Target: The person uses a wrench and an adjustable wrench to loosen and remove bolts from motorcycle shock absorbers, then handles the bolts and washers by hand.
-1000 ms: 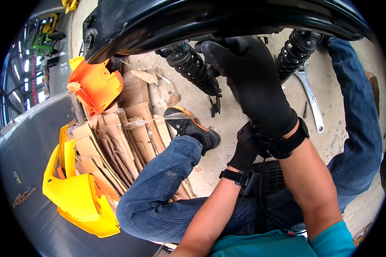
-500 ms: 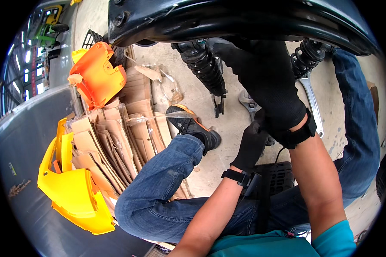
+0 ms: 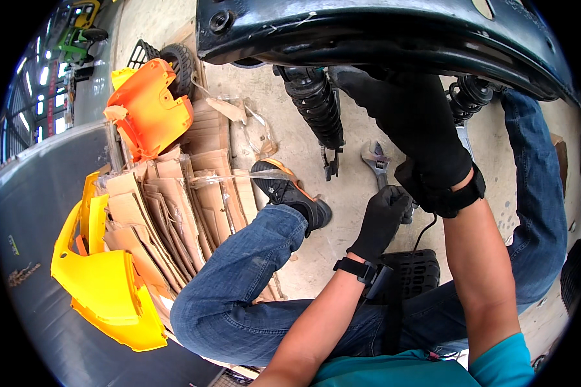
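Both of my hands wear black gloves. My right hand (image 3: 410,116) reaches up beneath a glossy black metal frame part (image 3: 381,45); most of its fingers are hidden there, so their grip does not show. One fingertip sticks out toward a black coil-spring shock absorber (image 3: 316,106) that hangs at its left. Lower down, my left hand (image 3: 384,213) is closed just below my right wrist, and whatever its fingers hold is hidden. Beyond that hand lies an adjustable wrench (image 3: 376,161), its handle partly covered. A second shock absorber (image 3: 471,97) hangs at the right, with a shiny metal handle (image 3: 463,134) below it.
Stacked flattened cardboard (image 3: 174,206) lies at the left beside yellow (image 3: 113,284) and orange (image 3: 152,109) plastic body panels. My shoe (image 3: 290,193) rests on the concrete floor. A small black tyre (image 3: 177,64) stands behind the panels. A black ribbed piece (image 3: 416,271) sits between my legs.
The frame part and shock absorbers appear slightly lower and further right. My right hand has shifted the same way, and my left hand sits a little lower, uncovering more wrench handle.
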{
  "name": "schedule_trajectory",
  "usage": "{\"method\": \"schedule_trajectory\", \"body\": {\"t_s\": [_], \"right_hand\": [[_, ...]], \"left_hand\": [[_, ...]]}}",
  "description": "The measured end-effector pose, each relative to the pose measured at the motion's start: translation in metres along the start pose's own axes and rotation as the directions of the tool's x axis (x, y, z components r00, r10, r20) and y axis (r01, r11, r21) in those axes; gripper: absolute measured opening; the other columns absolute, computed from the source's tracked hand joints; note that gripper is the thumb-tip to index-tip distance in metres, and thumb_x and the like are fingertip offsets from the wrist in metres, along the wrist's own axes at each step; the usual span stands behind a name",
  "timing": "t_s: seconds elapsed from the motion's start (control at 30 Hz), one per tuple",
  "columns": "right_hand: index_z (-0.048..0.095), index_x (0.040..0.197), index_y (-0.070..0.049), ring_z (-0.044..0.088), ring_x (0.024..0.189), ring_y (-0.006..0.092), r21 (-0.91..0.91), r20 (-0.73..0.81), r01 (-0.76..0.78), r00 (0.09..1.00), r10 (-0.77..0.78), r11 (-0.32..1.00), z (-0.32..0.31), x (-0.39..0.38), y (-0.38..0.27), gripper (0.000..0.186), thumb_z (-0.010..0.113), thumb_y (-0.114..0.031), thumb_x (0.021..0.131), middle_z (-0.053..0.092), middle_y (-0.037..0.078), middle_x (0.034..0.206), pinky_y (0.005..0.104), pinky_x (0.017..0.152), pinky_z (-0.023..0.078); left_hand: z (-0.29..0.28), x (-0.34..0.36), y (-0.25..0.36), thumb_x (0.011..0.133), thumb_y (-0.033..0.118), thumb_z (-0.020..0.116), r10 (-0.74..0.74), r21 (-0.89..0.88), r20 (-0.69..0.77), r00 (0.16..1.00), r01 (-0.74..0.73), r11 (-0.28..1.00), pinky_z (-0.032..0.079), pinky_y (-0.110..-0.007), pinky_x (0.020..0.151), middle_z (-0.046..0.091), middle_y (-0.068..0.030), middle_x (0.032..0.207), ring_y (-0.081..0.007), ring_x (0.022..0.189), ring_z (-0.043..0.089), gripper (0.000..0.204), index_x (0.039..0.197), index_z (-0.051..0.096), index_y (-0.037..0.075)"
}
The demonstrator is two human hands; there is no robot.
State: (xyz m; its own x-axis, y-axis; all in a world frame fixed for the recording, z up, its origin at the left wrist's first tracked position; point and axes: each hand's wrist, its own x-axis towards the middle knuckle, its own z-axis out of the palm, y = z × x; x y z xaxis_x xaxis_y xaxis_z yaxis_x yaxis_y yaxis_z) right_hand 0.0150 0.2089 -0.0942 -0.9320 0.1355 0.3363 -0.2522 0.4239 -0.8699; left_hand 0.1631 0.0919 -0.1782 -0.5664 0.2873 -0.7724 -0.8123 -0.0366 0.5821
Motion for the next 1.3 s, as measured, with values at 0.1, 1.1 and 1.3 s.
{"method": "schedule_trajectory", "body": {"t_s": [0.1, 1.1, 1.3], "right_hand": [[0.068, 0.103, -0.006, 0.059, 0.053, 0.0102, -0.011, 0.009, -0.006, 1.0, 0.006, 1.0, 0.0, 0.0, 0.001, 0.02, 0.07, -0.023, 0.092, 0.064, 0.004, 0.067, 0.0248, 0.05, 0.046], [0.069, 0.099, -0.005, 0.057, 0.059, 0.0081, 0.369, -0.058, -0.125, 0.986, 0.157, 0.921, 0.004, -0.001, -0.02, 0.022, 0.069, -0.026, 0.092, 0.065, 0.003, 0.071, 0.0232, 0.055, 0.043], [0.07, 0.096, -0.004, 0.054, 0.057, 0.0093, 0.362, 0.06, -0.335, 0.94, 0.337, 0.87, -0.001, -0.003, -0.023, 0.021, 0.067, -0.025, 0.094, 0.064, 0.003, 0.071, 0.0249, 0.054, 0.041]], "left_hand": [[0.001, 0.0, 0.001, 0.095, 0.014, 0.06, 0.004, 0.009, -0.004, 1.0, -0.004, 1.0, 0.05, -0.026, 0.061, 0.061, -0.002, 0.075, -0.0088, 0.065, 0.057, 0.012, 0.094, 0.061, 0.002], [0.0, 0.008, -0.006, 0.094, 0.009, 0.055, 0.128, -0.044, 0.006, 0.992, -0.128, 0.991, 0.052, -0.026, 0.068, 0.07, -0.005, 0.095, -0.0098, 0.077, 0.065, 0.037, 0.131, 0.059, 0.003], [-0.005, 0.018, -0.028, 0.089, 0.006, 0.061, 0.243, -0.132, 0.0, 0.97, -0.241, 0.961, 0.052, -0.029, 0.073, 0.069, -0.0063, 0.1, -0.0164, 0.086, 0.066, 0.034, 0.122, 0.061, 0.001]]}}
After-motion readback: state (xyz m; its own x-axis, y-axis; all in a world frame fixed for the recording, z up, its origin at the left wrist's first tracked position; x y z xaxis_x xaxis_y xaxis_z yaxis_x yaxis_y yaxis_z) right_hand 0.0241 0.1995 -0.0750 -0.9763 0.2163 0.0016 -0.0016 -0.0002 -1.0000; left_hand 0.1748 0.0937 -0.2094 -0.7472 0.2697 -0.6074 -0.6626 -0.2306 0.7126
